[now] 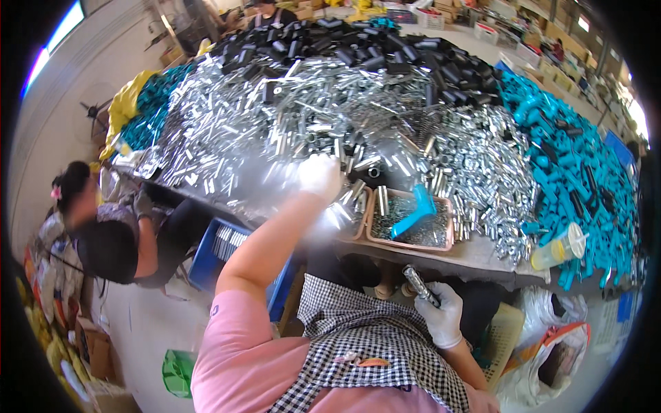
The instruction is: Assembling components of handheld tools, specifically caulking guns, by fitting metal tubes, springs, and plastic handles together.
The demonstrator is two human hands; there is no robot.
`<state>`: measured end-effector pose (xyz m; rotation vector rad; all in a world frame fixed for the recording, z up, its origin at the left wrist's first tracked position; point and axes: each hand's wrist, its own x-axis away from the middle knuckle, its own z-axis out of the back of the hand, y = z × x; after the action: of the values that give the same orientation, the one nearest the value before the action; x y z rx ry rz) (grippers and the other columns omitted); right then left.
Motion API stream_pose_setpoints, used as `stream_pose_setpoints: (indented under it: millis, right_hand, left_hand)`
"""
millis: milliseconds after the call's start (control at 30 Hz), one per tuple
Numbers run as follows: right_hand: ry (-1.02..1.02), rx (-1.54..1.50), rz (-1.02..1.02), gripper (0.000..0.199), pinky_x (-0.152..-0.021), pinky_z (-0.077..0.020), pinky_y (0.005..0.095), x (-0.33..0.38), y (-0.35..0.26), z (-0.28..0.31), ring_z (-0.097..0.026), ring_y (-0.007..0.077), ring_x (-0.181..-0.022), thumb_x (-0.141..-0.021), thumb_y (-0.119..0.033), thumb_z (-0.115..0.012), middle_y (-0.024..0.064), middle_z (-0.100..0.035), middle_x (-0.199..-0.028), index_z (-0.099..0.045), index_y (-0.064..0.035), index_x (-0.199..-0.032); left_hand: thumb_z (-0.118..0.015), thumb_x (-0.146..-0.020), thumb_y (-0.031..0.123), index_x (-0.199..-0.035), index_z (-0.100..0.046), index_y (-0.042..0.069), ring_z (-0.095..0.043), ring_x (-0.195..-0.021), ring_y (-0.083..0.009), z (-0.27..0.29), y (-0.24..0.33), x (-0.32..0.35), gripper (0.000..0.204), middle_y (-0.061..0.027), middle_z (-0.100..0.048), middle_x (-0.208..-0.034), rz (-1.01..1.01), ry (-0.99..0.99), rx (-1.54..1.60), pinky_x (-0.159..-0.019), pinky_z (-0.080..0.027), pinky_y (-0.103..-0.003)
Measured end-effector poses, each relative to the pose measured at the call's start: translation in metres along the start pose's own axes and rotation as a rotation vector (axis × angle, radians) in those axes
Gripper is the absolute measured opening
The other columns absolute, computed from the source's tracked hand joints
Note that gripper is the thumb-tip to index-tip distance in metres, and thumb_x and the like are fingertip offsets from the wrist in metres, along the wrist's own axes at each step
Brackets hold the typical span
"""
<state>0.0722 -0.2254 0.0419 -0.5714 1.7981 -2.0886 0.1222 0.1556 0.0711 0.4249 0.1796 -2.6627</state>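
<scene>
While a shiny metal cylinder was gripped in the curled, gloved fingers of the right hand, in front of the table, the left hand was held at the heap of metal parts, its fingers too blurred for their state to be told. Seemingly, one piece was in work and most of the heap was left. Small metal parts and a teal piece were contained in the pink tray; metal pieces were lined up in the blue crate.
</scene>
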Motion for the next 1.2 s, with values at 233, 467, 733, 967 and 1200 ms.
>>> stream_pose_setpoints:
  millis: [233, 467, 733, 967, 1200]
  right_hand:
    - [0.087, 0.078, 0.122, 0.033, -0.067, -0.0498, 0.0262, -0.013, 0.012, 0.022, -0.059, 0.0101, -0.072, -0.071, -0.003, -0.076, 0.0058, -0.064, -0.082, -0.063, 0.0043, -0.101]
    - [0.232, 0.102, 0.247, 0.031, -0.066, -0.0513, 0.0276, -0.03, 0.017, 0.065, -0.061, 0.0107, -0.069, -0.072, -0.007, -0.078, 0.0066, -0.066, -0.076, -0.064, 0.0036, -0.097]
    - [0.232, 0.192, 0.158, 0.033, -0.068, -0.0511, 0.0295, -0.049, 0.036, 0.137, -0.063, 0.015, -0.073, -0.07, -0.011, -0.081, 0.009, -0.066, -0.084, -0.068, -0.0007, -0.098]
    - [0.25, -0.036, -0.094, 0.038, -0.069, -0.0489, 0.0269, -0.048, 0.041, 0.164, -0.058, 0.0094, -0.076, -0.067, -0.009, -0.084, 0.002, -0.065, -0.083, -0.069, -0.0003, -0.1]
    - [0.301, -0.176, -0.164, 0.036, -0.068, -0.0486, 0.026, -0.032, 0.06, 0.18, -0.057, 0.0086, -0.077, -0.07, -0.007, -0.085, 0.0008, -0.064, -0.085, -0.069, 0.0005, -0.101]
  left_hand:
    - [-0.066, -0.081, 0.024, -0.082, -0.068, 0.006, -0.064, -0.08, -0.0335, 0.017, 0.054, -0.014, 0.018, -0.0141, -0.064, -0.079, -0.39, 0.218, 0.23, -0.071, -0.052, -0.045]
    - [-0.071, -0.078, 0.02, -0.087, -0.068, 0.005, -0.065, -0.08, -0.033, 0.019, 0.157, -0.056, 0.018, -0.0132, -0.065, -0.081, -0.788, 0.188, 0.581, -0.072, -0.052, -0.044]
    - [-0.075, -0.076, 0.04, -0.122, -0.061, 0.004, -0.064, -0.097, -0.0377, 0.008, 0.34, -0.124, 0.061, -0.0196, -0.064, -0.107, -0.833, -0.075, 0.657, -0.083, -0.052, -0.046]
    - [-0.078, -0.07, 0.047, -0.136, -0.043, 0.004, -0.058, -0.112, -0.0384, -0.004, 0.509, -0.169, 0.086, -0.0221, -0.057, -0.121, -1.041, -0.131, 0.504, -0.092, -0.05, -0.046]
    - [-0.063, -0.082, 0.016, -0.139, -0.05, 0.03, -0.059, -0.114, -0.0348, -0.012, 0.605, -0.175, 0.06, -0.0155, -0.052, -0.131, -1.144, -0.233, 0.039, -0.09, -0.052, -0.045]
